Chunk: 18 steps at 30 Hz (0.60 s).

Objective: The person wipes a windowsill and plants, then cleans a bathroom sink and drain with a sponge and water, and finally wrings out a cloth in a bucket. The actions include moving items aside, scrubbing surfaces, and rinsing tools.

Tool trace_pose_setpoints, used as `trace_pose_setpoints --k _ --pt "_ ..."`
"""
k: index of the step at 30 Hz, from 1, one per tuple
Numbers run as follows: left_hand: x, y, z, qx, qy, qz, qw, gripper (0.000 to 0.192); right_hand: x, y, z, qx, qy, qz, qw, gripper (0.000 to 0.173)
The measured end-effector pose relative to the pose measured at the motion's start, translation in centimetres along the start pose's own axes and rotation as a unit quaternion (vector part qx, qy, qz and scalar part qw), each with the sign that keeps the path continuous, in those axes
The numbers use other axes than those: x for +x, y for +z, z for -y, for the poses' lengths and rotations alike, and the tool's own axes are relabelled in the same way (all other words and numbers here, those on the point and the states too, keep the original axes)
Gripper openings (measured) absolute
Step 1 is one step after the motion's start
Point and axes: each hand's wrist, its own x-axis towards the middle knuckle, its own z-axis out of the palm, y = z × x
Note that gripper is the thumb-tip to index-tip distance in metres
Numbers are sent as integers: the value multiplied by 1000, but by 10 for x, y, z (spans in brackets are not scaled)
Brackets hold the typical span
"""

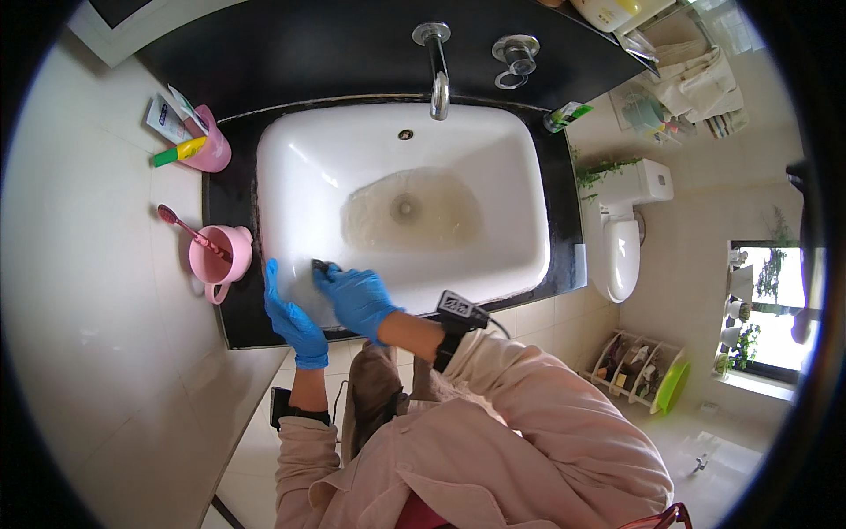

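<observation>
Both of my hands wear blue rubber gloves. My right hand [359,299] has its fingers closed on a small dark scrubbing pad [325,266], held against the inner wall of the white washbasin [489,264] near its front left corner. Only the edge of the pad shows past my fingertips. My left hand [295,324] rests at the basin's front left rim, fingers stretched out and holding nothing. Shallow cloudy water [436,218] lies over the drain. The chrome spout [438,79] reaches over the back rim, and no stream comes from it.
On the black counter's left side stand a pink mug [218,258] with a toothbrush and a pink cup [215,149] holding tubes. A green tube [568,117] stands at the back right, near the chrome tap handle [519,56]. A toilet [621,248] is farther right.
</observation>
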Motion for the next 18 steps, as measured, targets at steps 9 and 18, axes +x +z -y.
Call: trace_pose_setpoints --k 9,18 --pt "16 9 -16 -43 29 41 998 63 -82 6 -184 -181 57 -50 981 42" --pt "9 18 -6 -30 21 60 998 62 -22 25 -114 92 -62 87 990 48"
